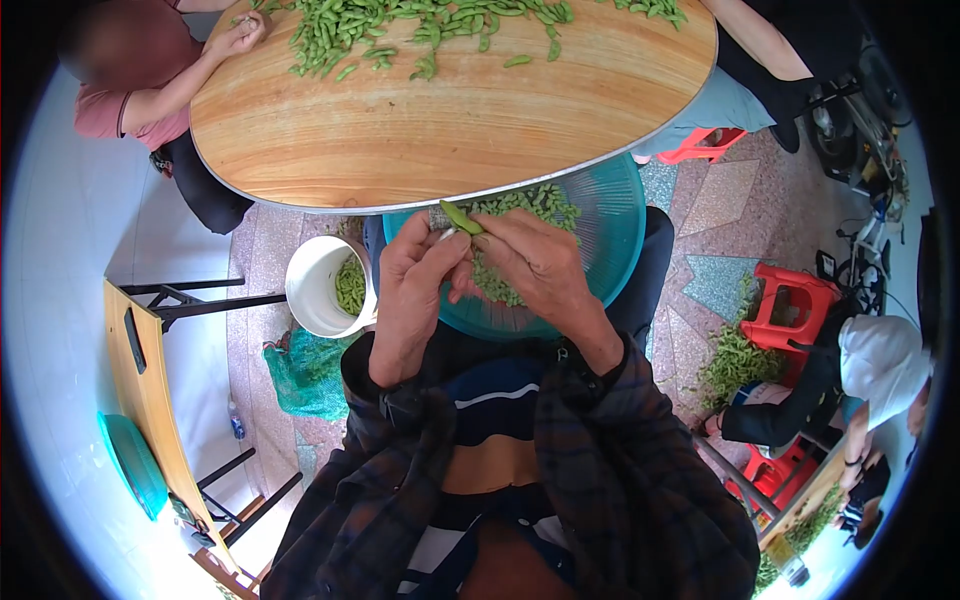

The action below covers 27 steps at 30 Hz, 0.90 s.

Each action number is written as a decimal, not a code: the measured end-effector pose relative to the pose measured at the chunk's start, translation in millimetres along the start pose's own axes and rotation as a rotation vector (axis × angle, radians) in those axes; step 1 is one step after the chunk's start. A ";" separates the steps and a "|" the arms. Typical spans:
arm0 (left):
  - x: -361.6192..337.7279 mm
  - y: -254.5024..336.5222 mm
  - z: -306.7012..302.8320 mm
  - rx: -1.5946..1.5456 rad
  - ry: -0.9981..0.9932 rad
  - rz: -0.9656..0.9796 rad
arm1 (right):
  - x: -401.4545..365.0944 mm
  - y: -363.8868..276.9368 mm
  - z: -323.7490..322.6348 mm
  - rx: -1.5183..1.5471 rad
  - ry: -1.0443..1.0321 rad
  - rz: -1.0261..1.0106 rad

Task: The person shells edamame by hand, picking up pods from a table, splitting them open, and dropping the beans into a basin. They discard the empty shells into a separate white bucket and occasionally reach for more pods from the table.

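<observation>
A green soybean pod (461, 217) is pinched between my two hands, above a teal plastic basin (622, 215) in my lap. My left hand (418, 272) is closed at the pod's left side; a grey band and a small white bit show at its fingertips, too small to name. From the right, my right hand (540, 262) grips the pod's lower end between thumb and fingers. Shelled green beans (545, 203) lie in the basin below, partly hidden by my hands.
Soybean pods (350, 30) are heaped on the wooden table (440, 140) ahead. A white bucket (305, 295) with green pieces and a green mesh bag (310, 375) stand left. At right are red stools (790, 310) and pods on the floor. Other people sit around.
</observation>
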<state>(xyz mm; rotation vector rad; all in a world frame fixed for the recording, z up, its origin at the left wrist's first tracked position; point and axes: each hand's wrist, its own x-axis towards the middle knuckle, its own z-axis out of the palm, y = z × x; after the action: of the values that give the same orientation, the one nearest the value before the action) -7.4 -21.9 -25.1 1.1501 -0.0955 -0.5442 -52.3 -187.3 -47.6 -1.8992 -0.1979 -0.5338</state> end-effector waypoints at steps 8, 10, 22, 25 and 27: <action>-6.1 -5.8 2.5 0.129 -0.004 0.056 | 0.8 -6.0 -13.9 0.499 -0.202 0.539; -7.3 -6.8 6.0 0.217 0.051 0.075 | 1.7 -7.0 -13.2 0.511 -0.189 0.580; -8.3 -15.0 12.4 0.228 0.127 0.128 | -5.1 -4.5 2.0 -0.085 -0.138 0.081; -9.8 -4.6 12.5 0.254 0.130 0.027 | -3.9 1.7 -9.0 -0.187 -0.266 0.072; -10.0 -1.8 9.6 0.267 0.102 0.007 | -4.1 7.6 -15.1 -0.299 -0.332 -0.054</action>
<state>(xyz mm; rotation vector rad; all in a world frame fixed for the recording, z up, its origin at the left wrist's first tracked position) -20.1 -25.9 -20.6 1.4353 -0.0860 -0.4755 -57.1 -203.7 -51.3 -2.2751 -0.4046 -0.2901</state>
